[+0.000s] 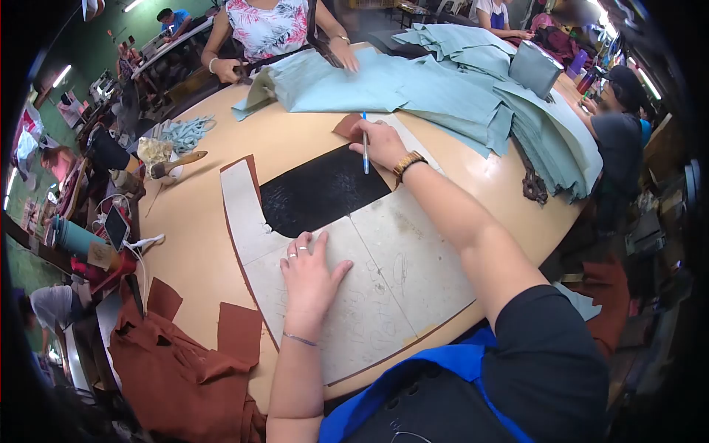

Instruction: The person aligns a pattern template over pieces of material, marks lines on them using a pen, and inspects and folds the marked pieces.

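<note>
A large pale cardboard pattern (413,273) with pencil marks and a cutout at its far side lies before me. Under it, rust-brown fabric (236,236) shows along the edges. Within the cutout sits a black panel (317,188) with rounded corners. My left hand (310,269) presses flat on the pattern just below the black panel, fingers spread. In my right hand (385,144) is a blue-and-clear pen (365,159), held near the panel's far right corner with its lower end pointing toward me. A small brown fabric piece (346,127) lies beside those fingers.
Stacked light-blue fabric (436,88) covers the table's far side, where a person (266,33) handles it. On the left are a brush (177,162), blue strips (186,134), a phone (117,227) and a cable. Brown fabric (177,362) drapes over the near left edge.
</note>
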Demonstrator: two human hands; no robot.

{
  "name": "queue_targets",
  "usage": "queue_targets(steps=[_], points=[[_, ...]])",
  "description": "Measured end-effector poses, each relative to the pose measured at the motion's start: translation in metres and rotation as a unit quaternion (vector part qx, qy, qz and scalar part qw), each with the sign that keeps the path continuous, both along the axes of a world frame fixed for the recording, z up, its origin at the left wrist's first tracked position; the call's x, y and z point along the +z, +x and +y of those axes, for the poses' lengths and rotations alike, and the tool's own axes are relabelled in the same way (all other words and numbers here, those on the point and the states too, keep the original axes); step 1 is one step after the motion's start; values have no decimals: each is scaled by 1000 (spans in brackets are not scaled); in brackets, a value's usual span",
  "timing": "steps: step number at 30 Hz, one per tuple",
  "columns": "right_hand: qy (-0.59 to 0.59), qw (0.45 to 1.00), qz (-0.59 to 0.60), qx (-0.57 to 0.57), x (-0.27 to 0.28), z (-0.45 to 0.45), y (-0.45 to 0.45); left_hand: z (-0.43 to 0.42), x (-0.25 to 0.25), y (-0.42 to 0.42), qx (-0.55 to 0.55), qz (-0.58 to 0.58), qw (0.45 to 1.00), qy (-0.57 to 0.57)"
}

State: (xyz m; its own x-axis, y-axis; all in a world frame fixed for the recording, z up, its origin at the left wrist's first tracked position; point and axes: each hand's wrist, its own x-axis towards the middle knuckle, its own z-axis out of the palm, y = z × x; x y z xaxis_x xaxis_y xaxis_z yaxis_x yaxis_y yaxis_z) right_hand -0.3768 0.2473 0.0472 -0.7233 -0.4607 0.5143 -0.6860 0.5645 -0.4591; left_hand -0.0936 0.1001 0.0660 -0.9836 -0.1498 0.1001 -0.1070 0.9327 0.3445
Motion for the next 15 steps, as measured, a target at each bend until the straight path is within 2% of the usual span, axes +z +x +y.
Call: queue_targets(steps=[3, 7, 10, 13, 14, 15], points=[[-17, 993, -118, -16, -7, -15, -25, -1, 1, -1, 1, 1, 1000, 7], [-23, 999, -14, -22, -20, -24, -52, -1, -3, 2, 18, 11, 1000, 16], [15, 996, -33, -80, -6, -19, -54, -1, -1, 1, 26, -5, 999, 25], [-127, 991, 21, -47, -6, -46, -42, -1, -5, 1, 33, 8, 999, 26], [-227, 968, -106, 23, -16, -53, -43, -1, -7, 2, 42, 4, 999, 33], [-264, 950, -155, 63, 2, -61, -12, -1, -9, 1, 48, -4, 998, 36]])
